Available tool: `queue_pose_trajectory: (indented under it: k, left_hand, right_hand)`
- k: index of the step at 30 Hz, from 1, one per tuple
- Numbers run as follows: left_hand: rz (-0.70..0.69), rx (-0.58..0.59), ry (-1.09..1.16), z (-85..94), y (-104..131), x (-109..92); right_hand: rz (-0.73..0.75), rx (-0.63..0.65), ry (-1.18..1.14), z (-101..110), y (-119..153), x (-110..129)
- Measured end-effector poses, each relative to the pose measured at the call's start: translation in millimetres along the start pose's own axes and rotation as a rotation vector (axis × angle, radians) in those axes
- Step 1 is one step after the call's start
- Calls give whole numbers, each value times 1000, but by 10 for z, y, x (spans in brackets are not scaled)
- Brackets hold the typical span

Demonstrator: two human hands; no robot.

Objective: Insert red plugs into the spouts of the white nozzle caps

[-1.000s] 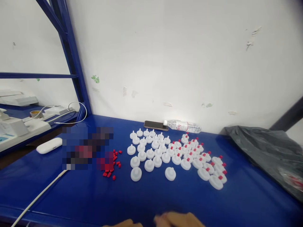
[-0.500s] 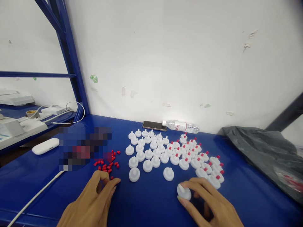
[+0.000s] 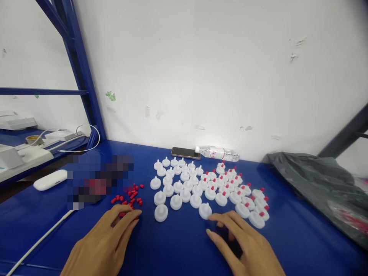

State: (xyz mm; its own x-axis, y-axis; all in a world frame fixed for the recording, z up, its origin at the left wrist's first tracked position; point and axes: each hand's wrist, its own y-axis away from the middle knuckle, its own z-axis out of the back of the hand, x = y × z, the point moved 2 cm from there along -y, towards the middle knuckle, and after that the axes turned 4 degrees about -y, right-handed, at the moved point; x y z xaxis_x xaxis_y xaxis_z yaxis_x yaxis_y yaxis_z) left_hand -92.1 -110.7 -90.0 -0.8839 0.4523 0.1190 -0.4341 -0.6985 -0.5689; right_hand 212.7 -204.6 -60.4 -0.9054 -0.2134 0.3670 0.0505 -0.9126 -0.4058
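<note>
My left hand (image 3: pixel 100 237) is at the near edge of a scatter of small red caps (image 3: pixel 139 200), its thumb and index finger pinched together. A bit of red shows between those fingertips, mostly hidden by the fingers. My right hand (image 3: pixel 244 241) has its thumb and fingers apart and holds nothing. Its index fingertip is at the edge of a white round lid with a spout (image 3: pixel 205 211), which stands upright on the table. Several similar white lids (image 3: pixel 161 213) stand in a group beyond the hands. Those on the right side carry red caps on their spouts (image 3: pixel 221 198).
At the back lie a phone (image 3: pixel 185 153) and a plastic bottle (image 3: pixel 218 153) by the wall. A dark grey plastic bag (image 3: pixel 301 180) covers the right side. On the left are a white oval device (image 3: pixel 51 179), a white cable (image 3: pixel 43 239) and a blurred-out patch.
My right hand has let go of a white lid, which now stands at the front of the group. The lid formerly there sits farther back. My left hand stays by the red caps.
</note>
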Motion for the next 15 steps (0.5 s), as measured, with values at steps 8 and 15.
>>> queue_pose_trajectory:
  k: [8,15]
  left_hand:
    - [32,-92,113,130,-159,-39]
    - [203,-59,229,93,-68,3]
  right_hand:
    - [-175,-223,89,133,-27,-311]
    - [-192,-94,160,138,-110,-313]
